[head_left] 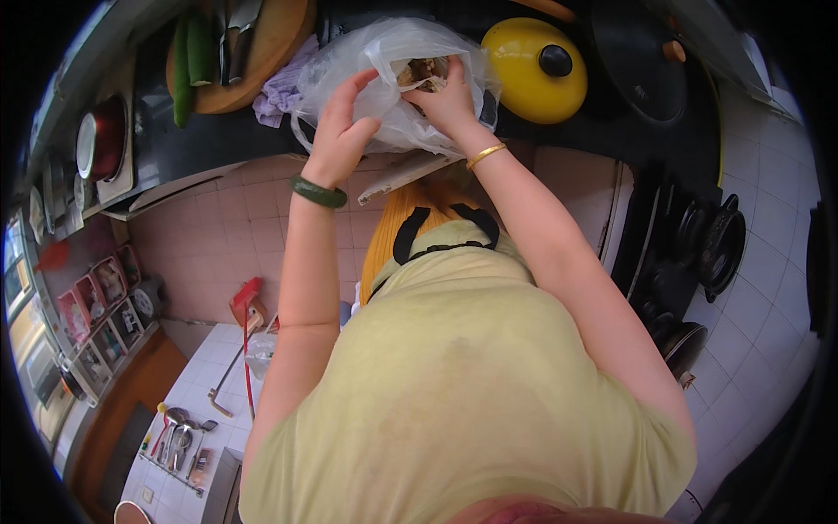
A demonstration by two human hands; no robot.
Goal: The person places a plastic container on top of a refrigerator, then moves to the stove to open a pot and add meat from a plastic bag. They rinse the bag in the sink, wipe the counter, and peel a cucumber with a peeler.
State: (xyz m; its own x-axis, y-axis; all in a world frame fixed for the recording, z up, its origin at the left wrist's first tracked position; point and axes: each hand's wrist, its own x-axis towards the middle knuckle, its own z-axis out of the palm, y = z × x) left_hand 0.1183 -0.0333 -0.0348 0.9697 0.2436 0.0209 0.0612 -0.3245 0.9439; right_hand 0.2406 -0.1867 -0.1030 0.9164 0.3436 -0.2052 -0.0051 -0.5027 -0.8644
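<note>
Both hands were busy up around 12 o'clock, at a crumpled white plastic bag (397, 113) sitting on the black counter (196, 148). Right hand (447, 100) had gone in through the bag's open mouth, fingers and thumb bent down around some brown, lumpy stuff (425, 72) inside. Couldn't make out what the stuff was, and honestly can't tell if the fingertips actually had hold of any of it. Left hand (336, 131) was over on the bag's 8 o'clock side, about half open, thumb well apart from the curved fingers, nothing gripped between them that I could see. Its fingertips were right by the plastic, but touching or not, no idea. Green bangle (318, 192) on the left wrist, gold bracelet (485, 155) on the right.

Going round from the bag: a yellow lid (524, 79) with a black knob sat just beside it at 3 o'clock, and a big dark lid (642, 79) with a wooden knob was further out the same way. At 9 o'clock a bunched purple cloth (281, 94) lay right up near the bag, next to a round wooden board (284, 52) holding two long green vegetables (182, 74) and some knives (240, 48).
</note>
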